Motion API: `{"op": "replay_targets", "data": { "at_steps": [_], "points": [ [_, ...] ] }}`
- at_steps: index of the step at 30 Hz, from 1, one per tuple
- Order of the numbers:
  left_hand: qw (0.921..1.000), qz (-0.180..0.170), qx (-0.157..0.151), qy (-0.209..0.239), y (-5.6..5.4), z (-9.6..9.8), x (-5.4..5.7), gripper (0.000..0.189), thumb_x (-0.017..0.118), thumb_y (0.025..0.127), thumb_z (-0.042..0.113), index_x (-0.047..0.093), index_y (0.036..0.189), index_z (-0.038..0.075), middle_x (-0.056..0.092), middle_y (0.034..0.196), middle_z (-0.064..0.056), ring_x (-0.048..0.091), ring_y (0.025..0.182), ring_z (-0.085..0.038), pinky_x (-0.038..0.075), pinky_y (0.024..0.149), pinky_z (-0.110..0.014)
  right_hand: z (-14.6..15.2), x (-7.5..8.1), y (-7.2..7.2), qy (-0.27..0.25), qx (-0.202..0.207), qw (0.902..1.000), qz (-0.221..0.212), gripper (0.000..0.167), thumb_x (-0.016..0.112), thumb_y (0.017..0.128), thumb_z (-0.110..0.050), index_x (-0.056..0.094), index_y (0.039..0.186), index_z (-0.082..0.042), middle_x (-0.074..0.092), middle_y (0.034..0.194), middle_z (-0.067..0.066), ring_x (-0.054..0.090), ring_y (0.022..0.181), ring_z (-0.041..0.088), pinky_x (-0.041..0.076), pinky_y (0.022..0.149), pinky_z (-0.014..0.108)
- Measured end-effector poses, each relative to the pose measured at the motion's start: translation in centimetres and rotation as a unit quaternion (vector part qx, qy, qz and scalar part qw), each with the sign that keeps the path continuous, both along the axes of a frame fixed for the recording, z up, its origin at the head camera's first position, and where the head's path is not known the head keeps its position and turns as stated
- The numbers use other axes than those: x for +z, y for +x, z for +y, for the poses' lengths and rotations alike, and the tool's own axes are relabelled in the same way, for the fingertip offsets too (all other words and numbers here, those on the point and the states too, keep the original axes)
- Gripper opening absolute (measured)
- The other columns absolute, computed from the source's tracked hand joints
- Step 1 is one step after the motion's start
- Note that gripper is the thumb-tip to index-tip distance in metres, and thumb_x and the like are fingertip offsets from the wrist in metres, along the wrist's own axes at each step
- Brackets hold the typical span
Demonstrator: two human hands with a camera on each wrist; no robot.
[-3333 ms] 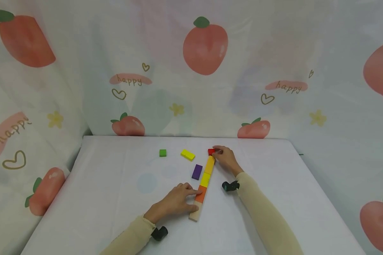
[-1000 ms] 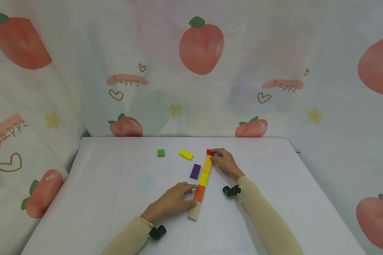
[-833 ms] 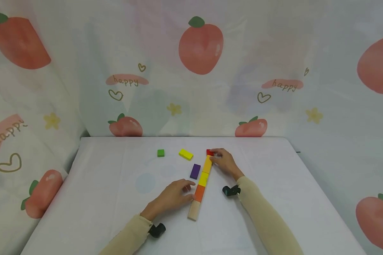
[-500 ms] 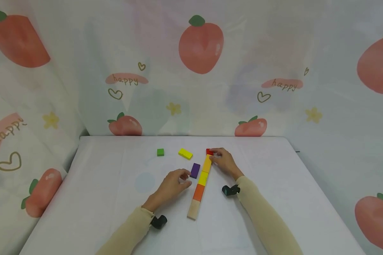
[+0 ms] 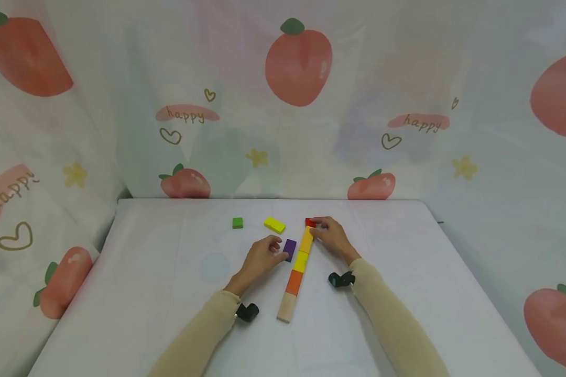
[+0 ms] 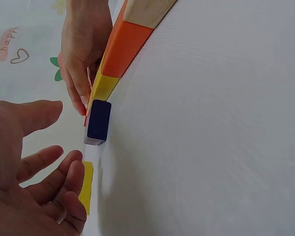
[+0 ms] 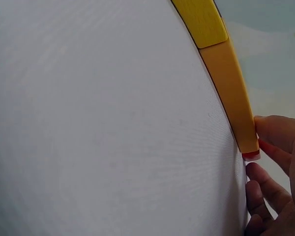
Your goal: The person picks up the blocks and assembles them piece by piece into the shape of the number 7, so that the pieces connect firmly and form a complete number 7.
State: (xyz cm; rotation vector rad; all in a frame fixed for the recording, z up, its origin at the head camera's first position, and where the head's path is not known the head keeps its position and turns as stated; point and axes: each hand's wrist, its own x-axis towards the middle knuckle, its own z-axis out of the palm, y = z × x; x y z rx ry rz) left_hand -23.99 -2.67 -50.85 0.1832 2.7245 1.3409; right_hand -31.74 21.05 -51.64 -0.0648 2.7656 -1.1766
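A row of flat toy blocks runs away from me: a plain wood block (image 5: 286,307), an orange block (image 5: 294,283), a yellow block (image 5: 300,262), an amber block (image 5: 306,240) and a small red block (image 5: 309,222) at the far end. My right hand (image 5: 334,238) grips that far end, index finger on the red block and thumb against the side of the amber block. My left hand (image 5: 259,259) stands just left of a purple block (image 5: 290,250), thumb and fingers spread apart. In the left wrist view the purple block (image 6: 99,120) lies beyond the thumb.
A loose yellow block (image 5: 274,225) and a green block (image 5: 237,223) lie at the back of the white table (image 5: 146,293). A curtain (image 5: 236,136) with printed peaches hangs behind the table and at both sides.
My left hand has left the orange and plain wood blocks and moved away from me to the purple block. My right hand stays at the red block, thumb slightly nearer me.
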Motion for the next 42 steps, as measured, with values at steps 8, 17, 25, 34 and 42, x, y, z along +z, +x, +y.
{"op": "replay_targets", "data": {
  "at_steps": [8,17,25,34,42],
  "points": [
    [0.9996,-0.02,0.017,-0.01,-1.0,1.0,-0.4,0.041,0.075,0.086,0.032,0.062,0.12,0.012,0.063,0.098,-0.002,0.056,0.088,-0.018,0.052,0.081,-0.032,0.0,-0.1,0.0,-0.01,-0.008,0.9999,-0.01,0.043,0.063,0.096,-0.031,0.057,0.137,-0.021,0.049,0.141,0.011,0.044,0.128,0.034,0.037,0.111,0.054],
    [0.9983,-0.018,0.03,-0.047,-1.4,1.9,-0.7,0.041,0.077,0.085,0.034,0.063,0.117,0.013,0.064,0.099,-0.003,0.054,0.085,-0.017,0.051,0.079,-0.031,0.1,-0.3,0.1,-0.002,-0.005,1.0,0.0,0.043,0.063,0.096,-0.031,0.057,0.137,-0.021,0.05,0.14,0.011,0.045,0.127,0.033,0.038,0.11,0.054],
    [0.9983,-0.027,0.019,-0.048,-1.2,2.2,0.1,0.039,0.078,0.084,0.025,0.065,0.117,0.01,0.067,0.106,-0.007,0.059,0.092,-0.02,0.053,0.089,-0.038,0.1,-0.4,0.0,0.002,-0.006,1.0,-0.002,0.043,0.063,0.096,-0.031,0.057,0.137,-0.021,0.05,0.14,0.012,0.046,0.127,0.034,0.039,0.109,0.054],
    [0.9985,-0.024,-0.013,-0.047,-1.3,1.3,-0.2,0.043,0.075,0.085,0.02,0.062,0.125,0.008,0.065,0.115,-0.009,0.059,0.1,-0.021,0.052,0.096,-0.04,0.0,-0.3,0.0,-0.002,-0.011,0.9999,-0.002,0.043,0.063,0.096,-0.031,0.058,0.137,-0.021,0.05,0.14,0.011,0.045,0.127,0.033,0.038,0.11,0.053],
    [0.9968,-0.015,-0.013,-0.078,-1.1,0.8,-0.3,0.039,0.077,0.085,0.027,0.065,0.116,0.007,0.063,0.107,-0.007,0.056,0.095,-0.02,0.053,0.092,-0.037,0.0,-0.3,0.0,0.001,-0.01,0.9999,-0.005,0.043,0.063,0.096,-0.031,0.057,0.137,-0.022,0.049,0.141,0.011,0.045,0.128,0.033,0.037,0.111,0.053]
  ]
}}
